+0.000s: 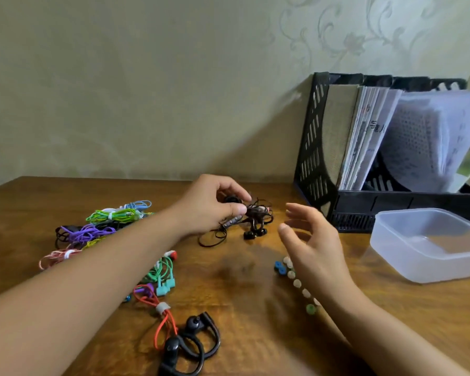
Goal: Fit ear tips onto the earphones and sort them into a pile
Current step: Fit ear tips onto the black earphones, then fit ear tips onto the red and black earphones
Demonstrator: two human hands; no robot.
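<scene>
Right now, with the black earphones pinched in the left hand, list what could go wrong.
1. The black earphones hang as a tangled bundle from the left hand; pulling could tighten the knots.
2. The right hand hovers open just above the loose ear tips; its wrist could sweep them across the wooden table.
3. The coloured bundles lie under the left forearm and could be dragged along.

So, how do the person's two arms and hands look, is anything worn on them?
Both forearms are bare, with no sleeves in view. The left hand and right hand show no gloves, rings, watch or bracelet. The nails look short and unpainted.
</scene>
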